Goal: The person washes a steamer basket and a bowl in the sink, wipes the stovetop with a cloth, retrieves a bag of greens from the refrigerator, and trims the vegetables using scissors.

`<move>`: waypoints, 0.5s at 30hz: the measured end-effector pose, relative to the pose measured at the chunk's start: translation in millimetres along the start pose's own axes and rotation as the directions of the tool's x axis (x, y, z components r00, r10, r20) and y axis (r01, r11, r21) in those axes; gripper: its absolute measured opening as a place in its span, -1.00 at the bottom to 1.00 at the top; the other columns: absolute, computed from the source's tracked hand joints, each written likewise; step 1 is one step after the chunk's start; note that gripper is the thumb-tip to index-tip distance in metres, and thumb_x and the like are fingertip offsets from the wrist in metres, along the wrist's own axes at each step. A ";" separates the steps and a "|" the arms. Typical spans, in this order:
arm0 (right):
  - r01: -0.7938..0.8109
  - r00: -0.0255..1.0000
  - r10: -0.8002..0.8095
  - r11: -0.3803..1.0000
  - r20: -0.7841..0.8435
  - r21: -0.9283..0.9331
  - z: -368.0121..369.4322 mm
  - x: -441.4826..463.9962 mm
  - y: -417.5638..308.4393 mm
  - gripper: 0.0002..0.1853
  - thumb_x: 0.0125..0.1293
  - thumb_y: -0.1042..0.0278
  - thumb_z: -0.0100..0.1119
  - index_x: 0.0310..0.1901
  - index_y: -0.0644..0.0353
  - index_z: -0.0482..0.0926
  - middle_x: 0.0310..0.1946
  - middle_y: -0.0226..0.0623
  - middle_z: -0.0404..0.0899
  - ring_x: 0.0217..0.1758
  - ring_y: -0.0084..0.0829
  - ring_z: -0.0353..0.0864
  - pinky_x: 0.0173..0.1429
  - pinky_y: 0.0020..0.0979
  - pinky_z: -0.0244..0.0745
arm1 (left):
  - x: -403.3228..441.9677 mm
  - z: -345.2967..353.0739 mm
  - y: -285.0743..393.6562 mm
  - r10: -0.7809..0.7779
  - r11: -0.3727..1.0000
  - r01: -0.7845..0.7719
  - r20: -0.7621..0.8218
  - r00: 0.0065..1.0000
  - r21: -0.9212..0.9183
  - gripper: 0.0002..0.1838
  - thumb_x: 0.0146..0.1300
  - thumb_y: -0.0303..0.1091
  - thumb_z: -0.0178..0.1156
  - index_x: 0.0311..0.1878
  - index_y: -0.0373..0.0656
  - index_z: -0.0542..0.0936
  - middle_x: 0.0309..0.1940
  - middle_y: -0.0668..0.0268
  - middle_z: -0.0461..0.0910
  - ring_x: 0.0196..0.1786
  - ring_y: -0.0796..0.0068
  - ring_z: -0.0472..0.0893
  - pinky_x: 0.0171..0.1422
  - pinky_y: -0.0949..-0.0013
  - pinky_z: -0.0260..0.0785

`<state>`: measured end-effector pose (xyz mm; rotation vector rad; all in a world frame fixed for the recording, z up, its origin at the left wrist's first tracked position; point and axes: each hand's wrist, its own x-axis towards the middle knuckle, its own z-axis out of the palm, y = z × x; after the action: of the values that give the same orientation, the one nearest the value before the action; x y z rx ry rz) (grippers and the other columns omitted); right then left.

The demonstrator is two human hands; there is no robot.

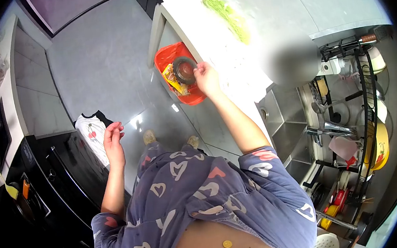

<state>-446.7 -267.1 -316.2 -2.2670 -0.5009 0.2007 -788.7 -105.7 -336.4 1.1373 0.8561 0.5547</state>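
Note:
My right hand point(205, 77) is closed on the rim of a dark round bowl point(186, 70) with something reddish-brown inside. The bowl is over a red bin point(162, 57) beside the white counter. A yellow and brown wrapper point(172, 80) lies in the bin, just left of the bowl. My left hand point(113, 136) hangs in the air on the left with its fingers slightly curled and apart, holding nothing.
Green leafy vegetables point(228, 17) lie on the white counter point(210, 38). A metal sink point(294, 134) and a black dish rack point(363, 95) stand at the right. A black stove front point(66, 178) and a white printed cloth point(90, 133) are at the left.

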 end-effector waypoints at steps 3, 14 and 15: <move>0.054 0.997 -0.048 0.993 0.058 -0.106 -1.6 -6.5 3.9 -0.86 0.26 0.43 0.20 -0.20 0.28 0.56 -0.38 -0.13 0.62 -0.36 -0.25 0.63 -0.18 -0.30 0.52 | 2.2 -1.6 -10.5 -0.011 1.000 0.011 0.034 0.999 0.000 -0.76 0.45 -0.30 0.03 0.08 -0.15 0.52 0.02 0.34 0.57 0.03 0.53 0.55 0.11 0.43 0.36; 0.410 0.903 -0.242 0.737 0.356 -0.537 13.9 -33.5 28.4 -0.90 0.23 0.42 0.03 -0.30 0.17 0.54 -0.35 -0.09 0.56 -0.28 -0.05 0.60 -0.20 -0.04 0.52 | 2.3 4.2 -1.5 -0.023 1.000 0.023 0.028 0.999 -0.002 -0.78 0.46 -0.36 -0.02 0.04 -0.17 0.54 0.00 0.35 0.57 0.01 0.54 0.52 0.09 0.42 0.36; 0.398 0.897 -0.207 0.759 0.390 -0.514 15.9 -34.1 32.0 -0.90 0.24 0.40 0.02 -0.31 0.17 0.53 -0.36 -0.10 0.55 -0.29 -0.05 0.60 -0.20 -0.03 0.52 | 8.0 6.2 -0.1 -0.016 1.000 0.016 0.018 1.000 -0.014 -0.78 0.46 -0.36 -0.02 0.04 -0.17 0.53 0.00 0.35 0.56 0.01 0.54 0.52 0.09 0.42 0.36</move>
<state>-473.2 -290.1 -351.0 -2.7101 -1.2456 0.2651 -779.0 -103.1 -337.8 1.1196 0.8440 0.5357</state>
